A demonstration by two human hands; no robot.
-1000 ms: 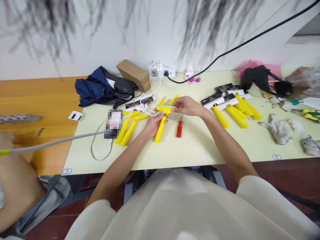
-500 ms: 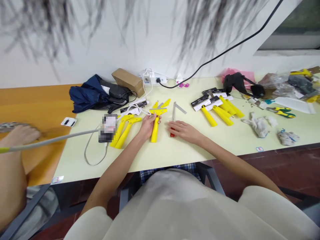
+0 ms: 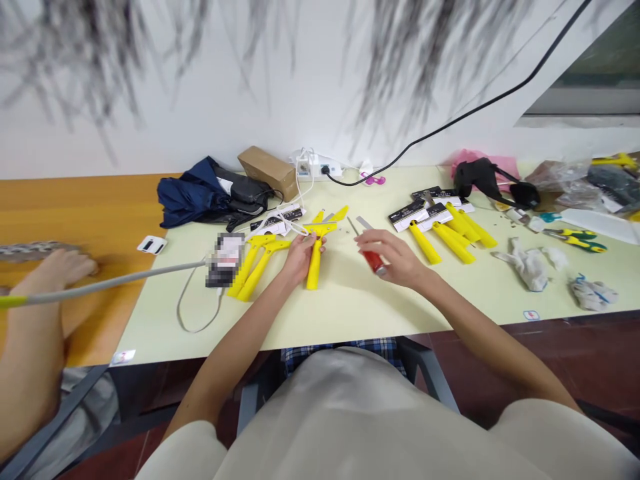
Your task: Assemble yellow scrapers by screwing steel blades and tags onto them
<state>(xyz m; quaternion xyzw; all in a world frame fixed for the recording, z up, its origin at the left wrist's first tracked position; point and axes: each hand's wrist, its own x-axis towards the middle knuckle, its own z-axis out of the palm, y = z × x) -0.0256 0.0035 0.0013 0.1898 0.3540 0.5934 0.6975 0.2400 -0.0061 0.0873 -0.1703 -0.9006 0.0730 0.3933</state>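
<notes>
A brown cardboard box (image 3: pixel 267 173) lies between crumpled navy-blue fabric (image 3: pixel 185 201) and a white power strip (image 3: pixel 316 164) with a black cable (image 3: pixel 415 142) plugged in.

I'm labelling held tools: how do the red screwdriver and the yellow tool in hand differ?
The yellow tool has a wide crosswise head; the screwdriver has a thin straight shaft. The yellow tool's handle is yellow, the screwdriver's red. The left hand holds the yellow tool, the right hand the screwdriver. Both have a handle and are in hand.

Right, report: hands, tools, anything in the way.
Left hand gripping yellow T-shaped tool. Right hand holding red screwdriver, tip off the yellow tool. Loose metal strip near screwdriver tip, possibly in the way.
</notes>
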